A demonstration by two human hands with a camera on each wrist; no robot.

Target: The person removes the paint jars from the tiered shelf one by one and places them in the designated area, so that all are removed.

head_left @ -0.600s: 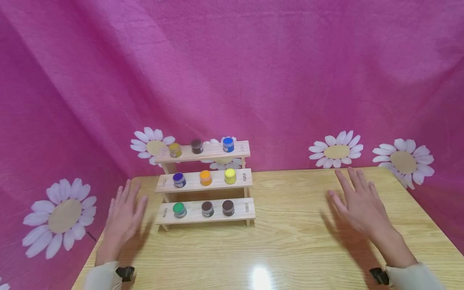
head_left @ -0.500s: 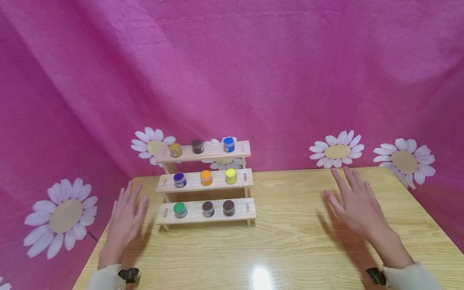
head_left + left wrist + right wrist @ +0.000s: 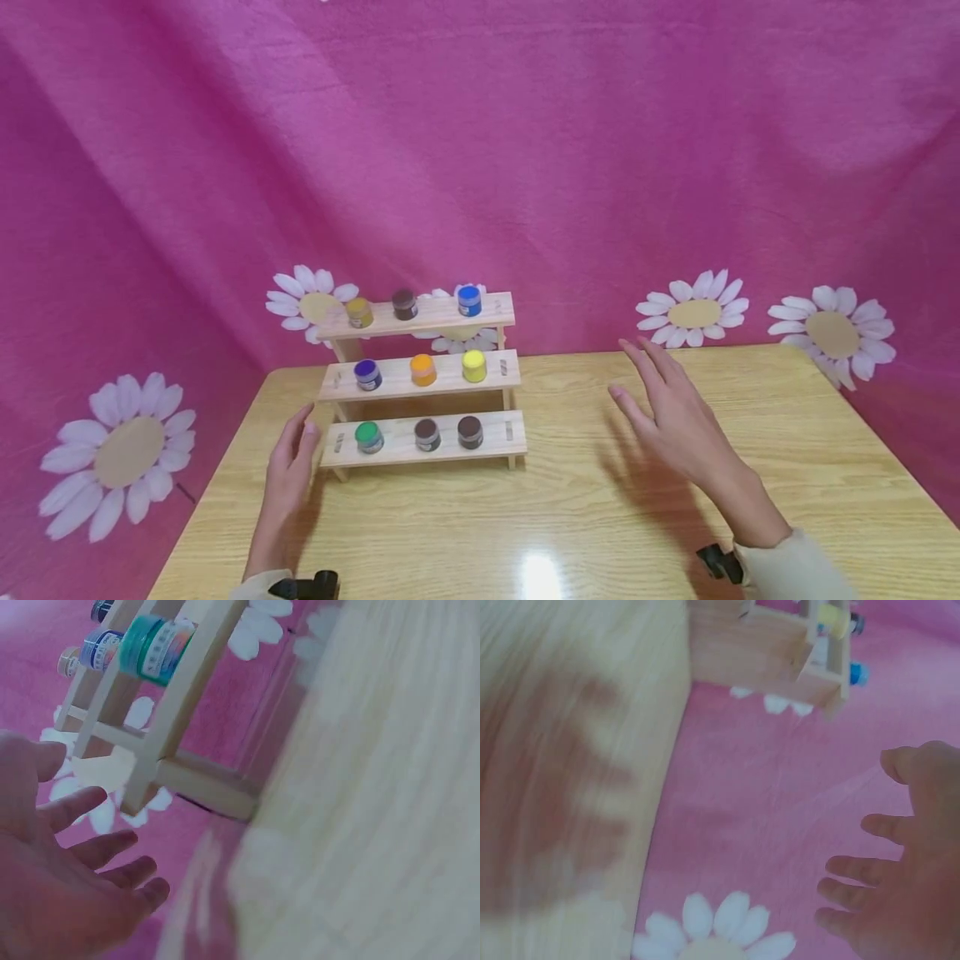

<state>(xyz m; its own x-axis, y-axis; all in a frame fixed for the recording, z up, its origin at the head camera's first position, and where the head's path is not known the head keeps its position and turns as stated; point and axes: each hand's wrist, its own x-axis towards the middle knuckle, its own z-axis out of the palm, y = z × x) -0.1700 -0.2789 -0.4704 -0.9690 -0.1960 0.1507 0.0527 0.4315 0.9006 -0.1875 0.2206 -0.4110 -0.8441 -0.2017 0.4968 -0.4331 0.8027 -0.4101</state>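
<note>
The left hand [image 3: 288,471] is just beside the rack [image 3: 491,436], left of its lowest shelf and apart from it, fingers loosely extended and spread. The right hand [image 3: 671,417], fingers also spread, is above the table [image 3: 570,500], well apart from the rack's right end. The rack's lowest shelf bears a green jar [image 3: 369,437] nearest the left hand, then two brown jars [image 3: 427,434]; the middle one, purple [image 3: 367,375], orange [image 3: 423,369] and yellow jars [image 3: 474,365]; the top, ochre [image 3: 359,312], dark [image 3: 405,304] and blue jars [image 3: 469,300]. Behind hangs pink cloth [image 3: 480,150].
</note>
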